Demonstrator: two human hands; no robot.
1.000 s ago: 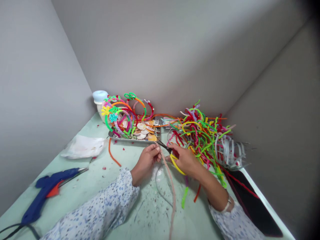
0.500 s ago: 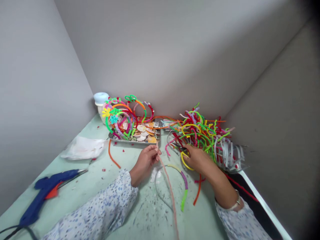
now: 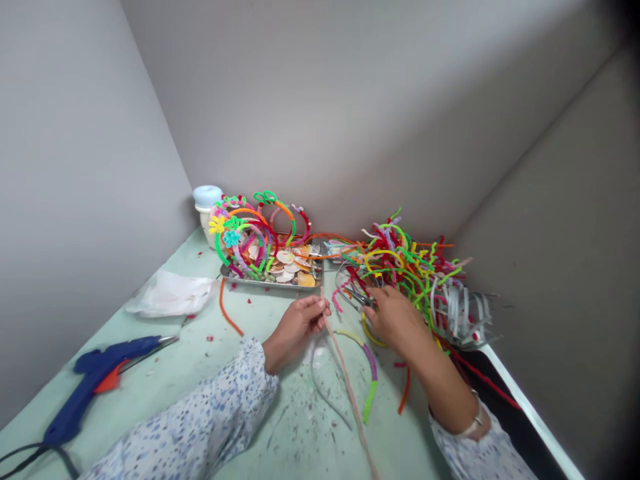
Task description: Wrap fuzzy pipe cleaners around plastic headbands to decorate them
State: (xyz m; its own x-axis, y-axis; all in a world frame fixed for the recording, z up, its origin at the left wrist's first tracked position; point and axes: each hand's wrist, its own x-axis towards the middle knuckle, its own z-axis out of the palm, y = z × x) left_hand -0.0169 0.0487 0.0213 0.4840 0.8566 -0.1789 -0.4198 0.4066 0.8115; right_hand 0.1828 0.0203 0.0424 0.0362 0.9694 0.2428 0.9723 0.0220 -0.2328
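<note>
My left hand (image 3: 299, 331) is closed, pinching a pale pink pipe cleaner (image 3: 349, 380) near its top end. The rest of the strand trails down towards the bottom edge of the view. My right hand (image 3: 395, 320) is closed around metal scissors (image 3: 358, 297), whose blades point left; their handles are mostly hidden by the fingers. Below and between the hands lies a headband (image 3: 370, 363), wrapped on one side in yellow, purple and green, with its other side bare grey. A yellow pipe cleaner (image 3: 373, 332) curves beneath my right hand.
A heap of colourful pipe cleaners (image 3: 400, 257) and bare grey headbands (image 3: 457, 310) lies at right. Decorated headbands (image 3: 250, 233) stand on a metal tray (image 3: 273, 283) of shells. At left are a blue glue gun (image 3: 90, 383), a white packet (image 3: 173, 295) and a blue-lidded container (image 3: 207, 207).
My right hand has shifted slightly with the scissors, whose blades show more plainly. The whole view has moved a little. My left hand keeps its pinch on the pink pipe cleaner.
</note>
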